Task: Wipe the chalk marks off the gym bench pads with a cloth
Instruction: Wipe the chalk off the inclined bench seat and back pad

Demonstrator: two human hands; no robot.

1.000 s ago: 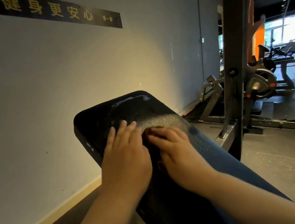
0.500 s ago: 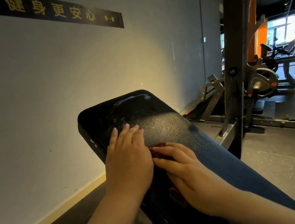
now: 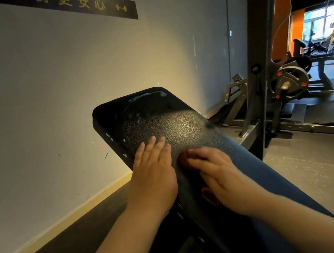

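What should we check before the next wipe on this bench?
1. The chalk marks wiped off the bench pad: not ok, white smears show near its top edge.
2. The cloth under a hand: cannot tell, none clearly shows.
3. The left hand flat on the pad: ok.
4. The right hand on the pad beside it: ok, though its fingertips are blurred.
5. The way from the hands up to the marks: ok, only bare pad.
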